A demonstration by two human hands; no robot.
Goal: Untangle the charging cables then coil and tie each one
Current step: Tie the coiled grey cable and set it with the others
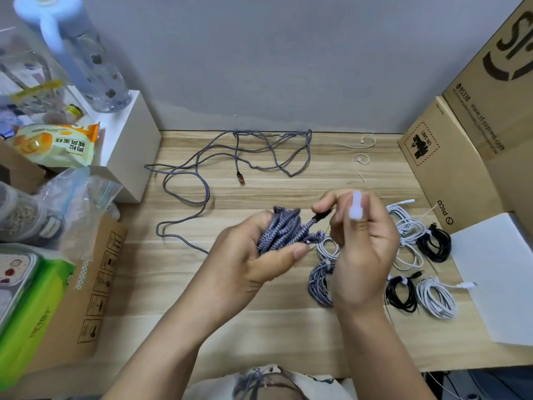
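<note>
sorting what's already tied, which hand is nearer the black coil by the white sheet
Right. The right hand sits just left of the black coil, with white cables between; the left hand is farther left, gripping the braided bundle.

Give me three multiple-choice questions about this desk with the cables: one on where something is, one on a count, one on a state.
1. Where do the finished cable coils lie?
A. by the right hand
B. at the back wall
C. on the left boxes

2. How many black coils are tied?
A. none
B. two
C. five

3. How is the braided bundle held?
A. lying free
B. gripped in the left hand
C. hanging from the bottle

A: they sit beside the right hand.
B: one and another.
B: fingers curl round it.
</note>
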